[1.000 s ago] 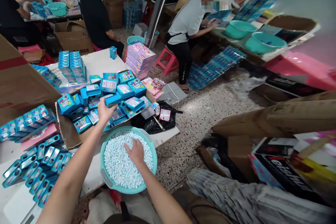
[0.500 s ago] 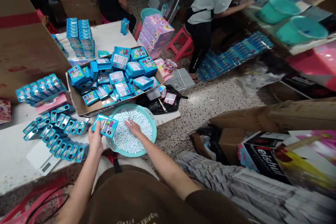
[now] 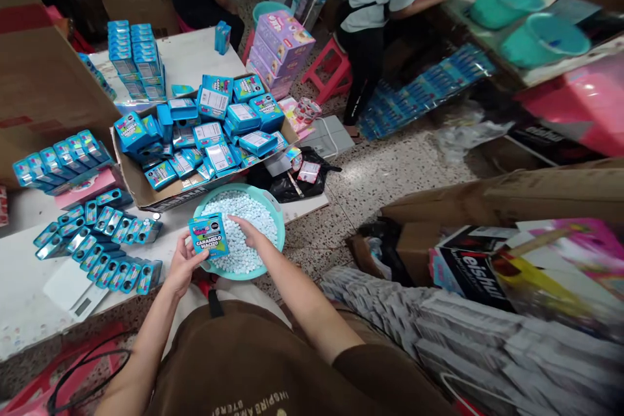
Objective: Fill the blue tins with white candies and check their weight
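My left hand [image 3: 182, 266] grips a blue tin labelled "Caramelo Macizo" [image 3: 208, 236], holding it up over the left rim of a teal plastic basin [image 3: 238, 275]. The basin is filled with small pale blue candies [image 3: 248, 234]. My right hand [image 3: 246, 231] rests on the candies with its fingers extended, close to the tin, and nothing shows in it. Part of the candies and the basin's left rim lie hidden behind the tin.
Beyond the basin, a cardboard box [image 3: 146, 198] overflows with blue tins. Rows of open tins [image 3: 97, 234] and a white digital scale [image 3: 73, 289] lie on the white table [image 3: 29, 292]. Co-workers sit and stand behind it, among stacked cartons and teal basins.
My left hand has brought a tin from the box back over the basin's left rim, turning its label upward. My right hand stays on the candies. The view has tilted further down.
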### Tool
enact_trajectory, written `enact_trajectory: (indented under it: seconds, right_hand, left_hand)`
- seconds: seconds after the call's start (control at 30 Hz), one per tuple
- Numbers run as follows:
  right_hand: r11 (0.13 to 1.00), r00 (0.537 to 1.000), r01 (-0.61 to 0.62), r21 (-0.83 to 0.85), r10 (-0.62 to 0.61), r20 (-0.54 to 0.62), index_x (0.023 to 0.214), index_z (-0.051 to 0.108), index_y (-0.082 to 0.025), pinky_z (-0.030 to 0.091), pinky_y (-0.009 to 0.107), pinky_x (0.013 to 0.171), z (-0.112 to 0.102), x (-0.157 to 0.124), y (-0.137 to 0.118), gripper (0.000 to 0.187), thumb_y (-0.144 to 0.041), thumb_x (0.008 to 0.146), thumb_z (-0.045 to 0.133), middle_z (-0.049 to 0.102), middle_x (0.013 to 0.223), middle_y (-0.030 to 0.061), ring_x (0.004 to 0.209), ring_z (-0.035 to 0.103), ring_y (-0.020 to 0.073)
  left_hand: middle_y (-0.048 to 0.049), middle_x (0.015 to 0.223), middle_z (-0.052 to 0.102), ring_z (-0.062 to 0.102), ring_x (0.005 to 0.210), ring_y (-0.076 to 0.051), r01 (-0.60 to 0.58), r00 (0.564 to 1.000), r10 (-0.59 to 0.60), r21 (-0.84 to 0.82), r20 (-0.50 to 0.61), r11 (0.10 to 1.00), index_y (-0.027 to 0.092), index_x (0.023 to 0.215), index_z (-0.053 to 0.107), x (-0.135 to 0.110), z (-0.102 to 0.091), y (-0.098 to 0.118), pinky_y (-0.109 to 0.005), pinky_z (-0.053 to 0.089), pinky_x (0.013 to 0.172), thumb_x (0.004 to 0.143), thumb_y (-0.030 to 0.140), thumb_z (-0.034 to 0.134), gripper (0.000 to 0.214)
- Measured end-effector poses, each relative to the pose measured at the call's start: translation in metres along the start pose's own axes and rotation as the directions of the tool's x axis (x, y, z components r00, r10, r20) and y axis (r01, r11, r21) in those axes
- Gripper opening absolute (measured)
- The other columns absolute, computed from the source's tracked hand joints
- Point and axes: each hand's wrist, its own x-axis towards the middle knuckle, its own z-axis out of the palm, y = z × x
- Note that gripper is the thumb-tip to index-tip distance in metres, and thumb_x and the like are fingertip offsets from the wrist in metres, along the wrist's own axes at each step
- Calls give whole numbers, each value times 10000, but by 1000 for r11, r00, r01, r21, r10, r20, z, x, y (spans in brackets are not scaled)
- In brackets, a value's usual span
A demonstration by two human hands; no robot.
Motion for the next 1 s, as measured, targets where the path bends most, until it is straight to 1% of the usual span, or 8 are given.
enact_trajectory:
  seconds: [0.1,0.17,0.23,0.33,0.47,0.6,0.73,1.0]
  right_hand:
    - [954,975,-194,227,162,149,870,663,-191,457,481,844,-6,-8,-5,473,-617,749,495,693,823,70,849,649,248]
    - [906,975,-197,376,143,167,840,646,-186,503,417,755,-8,-15,-7,486,-628,767,458,677,749,56,749,650,223]
    - [840,988,-148,522,97,124,776,604,-196,508,321,600,-8,-22,-9,427,-600,777,469,633,641,17,584,604,172]
    - [730,998,-65,681,35,58,711,521,-207,383,204,399,-9,-33,-14,362,-560,787,498,550,542,-37,426,482,106]
    - [580,996,-39,813,-39,75,719,478,-209,286,157,338,-11,-53,-32,326,-521,801,522,535,552,-47,433,467,83]
    - [445,991,-18,895,-110,75,722,467,-212,290,154,340,-11,-74,-57,263,-444,842,494,538,574,-39,459,482,85]
    - [447,987,77,891,-158,-6,708,458,-214,298,169,347,-4,-86,-73,262,-434,843,501,530,584,-40,452,466,83]
    - [535,963,268,801,-147,-224,675,430,-226,377,220,434,7,-88,-66,289,-464,834,471,497,584,-43,461,435,95]
  left_hand:
    - [-67,1134,633,613,1020,-205,38,999,-36,41,-40,998,208,1115,513,0,5,-9,-335,480,908,511,237,832,684]
    - [-86,1098,647,621,992,-218,54,994,-47,67,-100,996,175,1078,547,2,9,-14,-352,477,909,498,270,837,655]
    - [-89,1071,655,625,970,-222,11,988,6,114,-154,993,166,1053,573,6,13,-20,-364,476,904,531,322,817,598]
    - [-69,1015,665,623,944,-220,-105,970,163,298,-179,949,181,1006,595,13,16,-27,-361,477,888,575,368,781,505]
    - [-40,1017,650,607,972,-215,-292,927,374,625,0,724,220,1037,582,24,14,-32,-345,457,898,662,333,711,412]
    - [-51,1113,624,571,1060,-219,-437,872,437,750,220,496,236,1088,583,32,16,-34,-356,428,943,732,221,598,356]
    - [-53,1113,622,558,1076,-221,-497,846,424,765,324,409,240,1100,588,33,26,-36,-371,421,958,698,111,526,427]
    - [-44,1130,616,547,1093,-229,-464,856,422,802,298,375,258,1127,583,26,37,-33,-386,419,961,639,57,485,537]
